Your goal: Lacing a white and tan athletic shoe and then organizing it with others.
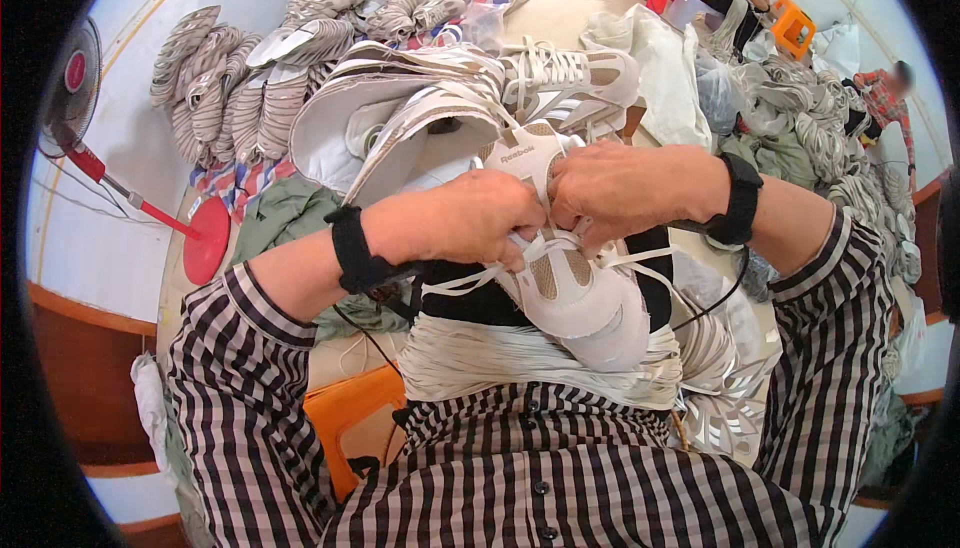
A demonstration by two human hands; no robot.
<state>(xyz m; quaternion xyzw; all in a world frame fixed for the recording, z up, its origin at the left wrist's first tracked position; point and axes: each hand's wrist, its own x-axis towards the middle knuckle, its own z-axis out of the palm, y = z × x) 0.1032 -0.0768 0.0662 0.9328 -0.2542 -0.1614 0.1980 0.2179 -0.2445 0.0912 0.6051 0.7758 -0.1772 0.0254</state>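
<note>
Together, the left hand [470, 216] and right hand [620, 191] close tight on white laces [470, 278] of a white-and-beige sneaker [575, 293]; stacked uppers [240, 88] lie at 11 o'clock.

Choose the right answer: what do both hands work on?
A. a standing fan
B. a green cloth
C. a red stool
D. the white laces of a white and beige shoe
D: the left hand and the right hand pinch the white laces at the shoe on the lap.
</note>
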